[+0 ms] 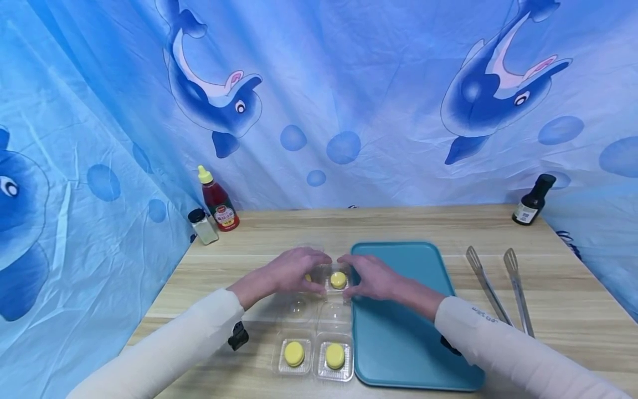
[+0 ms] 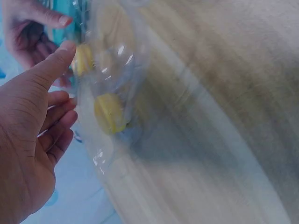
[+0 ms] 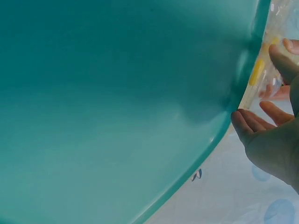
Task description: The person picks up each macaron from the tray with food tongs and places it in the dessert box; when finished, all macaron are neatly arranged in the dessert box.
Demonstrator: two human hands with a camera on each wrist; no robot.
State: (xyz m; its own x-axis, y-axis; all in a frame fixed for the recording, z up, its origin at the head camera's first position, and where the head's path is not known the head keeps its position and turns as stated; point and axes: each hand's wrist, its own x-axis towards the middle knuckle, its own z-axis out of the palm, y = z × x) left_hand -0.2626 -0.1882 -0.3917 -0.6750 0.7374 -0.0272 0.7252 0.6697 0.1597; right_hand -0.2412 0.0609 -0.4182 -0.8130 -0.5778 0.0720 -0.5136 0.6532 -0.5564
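Observation:
Two clear plastic boxes [image 1: 347, 372] stand near the front, each with a yellow macaron [image 1: 294, 353] inside and its clear lid [image 1: 335, 314] folded back. Behind them is a far pair of boxes; the right one shows a yellow macaron [image 1: 338, 280], while the left one is mostly hidden by my left hand [image 1: 294, 269]. That hand curves at the left of the far right box, thumb and fingers apart. Facing it, my right hand [image 1: 374, 277] bends its fingers at the box's right side, over the tray's left edge. The right wrist view shows its fingertips [image 3: 240, 116] at the tray rim.
A teal tray [image 1: 399, 332] lies right of the boxes, under my right forearm. Metal tongs [image 1: 518, 288] lie further right. A dark bottle [image 1: 533, 200] stands back right; a red sauce bottle [image 1: 219, 202] and a shaker jar [image 1: 203, 227] stand back left. A blue curtain [image 1: 319, 100] hangs behind.

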